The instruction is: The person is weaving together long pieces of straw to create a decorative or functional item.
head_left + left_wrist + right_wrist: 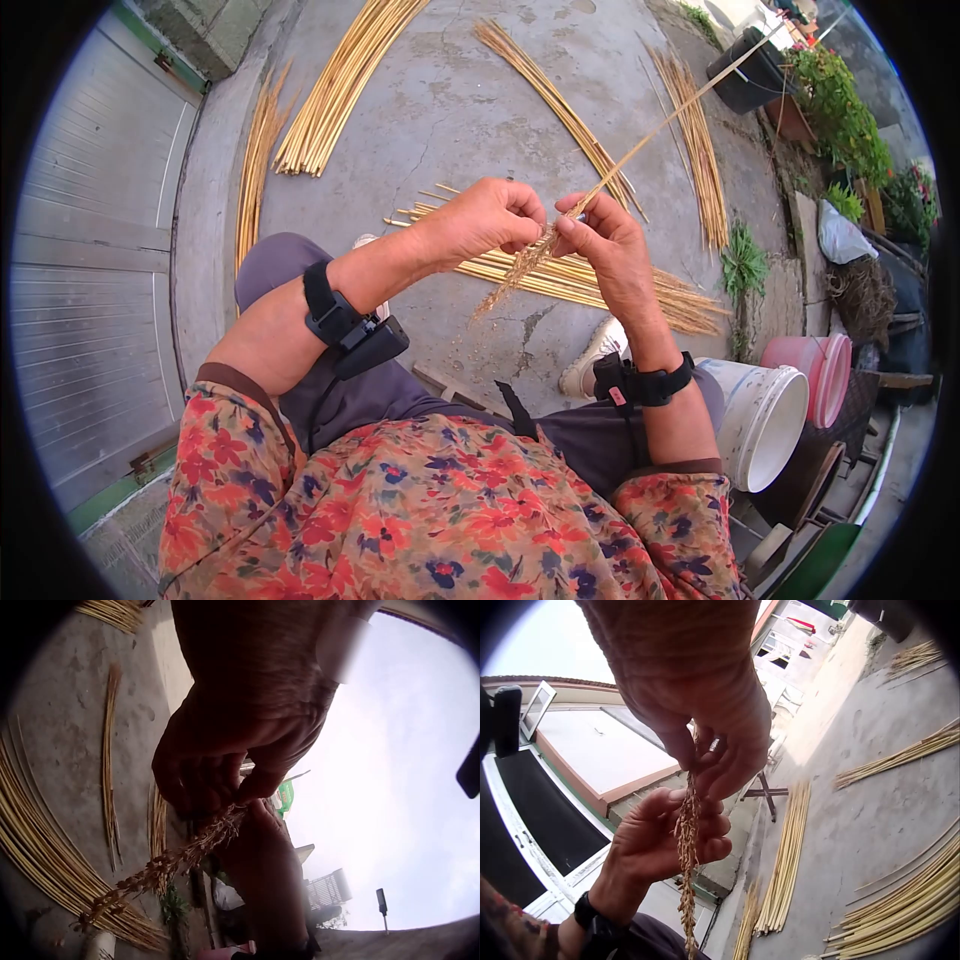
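The left hand (480, 222) is pinching the seed head (524, 264) between thumb and curled fingers while the right hand (612, 252) is pinching its stalk (655, 134) close by, the seed head hanging above the near pile (580, 285) of stalks. If the left fingers are tugging too hard or sideways, the thin neck is probably risking a snap, or grains are scattering around that pile. With the stalk's long end sticking out beyond the same pile, a loose right pinch is risking a twist or slip.
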`<state>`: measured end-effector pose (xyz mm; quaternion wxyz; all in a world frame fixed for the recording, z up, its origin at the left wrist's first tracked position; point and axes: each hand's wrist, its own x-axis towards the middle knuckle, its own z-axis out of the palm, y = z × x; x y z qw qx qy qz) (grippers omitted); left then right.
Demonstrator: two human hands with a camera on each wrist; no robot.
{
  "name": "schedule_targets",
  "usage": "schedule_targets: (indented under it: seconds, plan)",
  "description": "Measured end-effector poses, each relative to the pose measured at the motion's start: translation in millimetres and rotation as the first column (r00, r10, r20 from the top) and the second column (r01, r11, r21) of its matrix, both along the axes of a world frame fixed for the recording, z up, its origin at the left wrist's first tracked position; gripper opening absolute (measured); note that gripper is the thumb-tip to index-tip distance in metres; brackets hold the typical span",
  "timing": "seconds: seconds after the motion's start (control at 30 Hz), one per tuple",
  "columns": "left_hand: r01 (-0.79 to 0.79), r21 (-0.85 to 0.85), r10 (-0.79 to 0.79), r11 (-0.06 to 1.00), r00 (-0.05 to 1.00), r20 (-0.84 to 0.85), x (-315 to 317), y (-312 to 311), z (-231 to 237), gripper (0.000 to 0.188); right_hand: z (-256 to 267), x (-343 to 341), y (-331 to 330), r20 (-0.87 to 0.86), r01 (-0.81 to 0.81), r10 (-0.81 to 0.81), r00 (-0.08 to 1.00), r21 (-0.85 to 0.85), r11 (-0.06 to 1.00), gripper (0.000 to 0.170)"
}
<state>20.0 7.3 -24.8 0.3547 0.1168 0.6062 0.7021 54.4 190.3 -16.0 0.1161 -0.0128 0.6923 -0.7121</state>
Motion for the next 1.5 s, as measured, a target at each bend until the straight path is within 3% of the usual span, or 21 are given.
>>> schedule_targets:
  seconds: [0.77,1.03,1.23,1.5]
  plan:
    - [0.003,0.055,-0.01,0.998,0.992,0.126,-1.2,-1.1,-2.2,0.009,-4.6,1.2,-4.2,-0.072,0.048,-0.046,0.996,0.025,0.999,0.018]
    - [-0.011,0.04,0.01,0.999,1.0,0.027,-3.1,0.7,-9.9,0.008,-5.0,1.6,-3.6,-0.131,0.067,-0.051,0.99,0.125,0.99,0.016]
    - [-0.04,0.044,0.04,0.998,0.999,0.009,-1.7,0.4,-6.5,0.009,-4.4,1.7,-3.2,-0.106,0.08,-0.076,0.991,0.031,0.996,0.016]
    - [-0.069,-0.034,0.067,0.997,0.997,-0.045,-3.1,4.8,-5.7,0.008,-7.6,3.6,-4.3,-0.146,0.071,-0.056,0.988,0.099,0.993,0.015]
